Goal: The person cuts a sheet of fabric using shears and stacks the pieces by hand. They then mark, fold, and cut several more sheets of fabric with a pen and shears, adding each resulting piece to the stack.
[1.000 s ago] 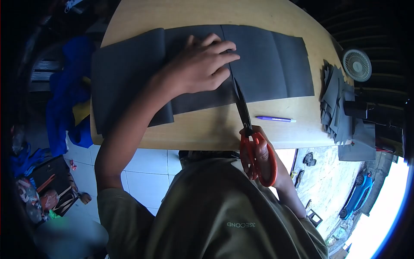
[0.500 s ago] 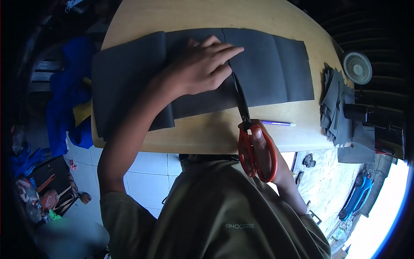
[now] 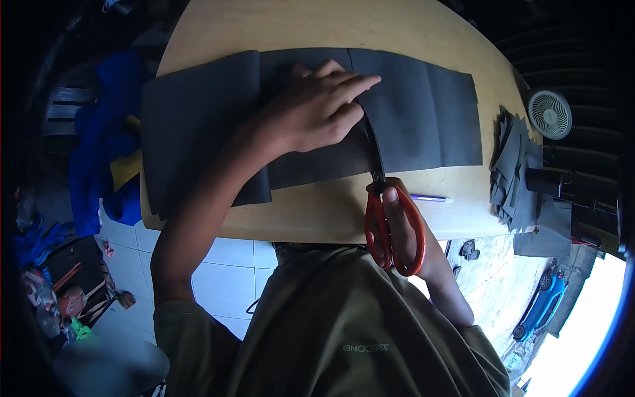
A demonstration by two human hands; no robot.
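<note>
A long dark grey sheet, fabric-like and folded at its left part, lies across the table [image 3: 317, 212]; I point to the right part of this sheet [image 3: 413, 119]. My left hand [image 3: 324, 109] rests on its middle with the fingers apart, pressing it down. In my right hand [image 3: 402, 218] are scissors with red handles [image 3: 417, 248] and dark blades. The blades point away from me and lie at the sheet's near edge, reaching up beside my left thumb. A thin dark line runs through the sheet above my left fingers. The blade tips are partly hidden by my left hand.
A purple and white pen [image 3: 433, 198] lies right of the scissors. Cut dark pieces [image 3: 512, 169] are stacked at the table's right edge, near a small round fan [image 3: 550, 114]. Blue cloth [image 3: 109, 145] hangs at the left. Bags and clutter [image 3: 73, 291] lie on the floor.
The scissors have moved a little further forward over the sheet. My left hand stays on the sheet in nearly the same place. The whole view has shifted slightly.
</note>
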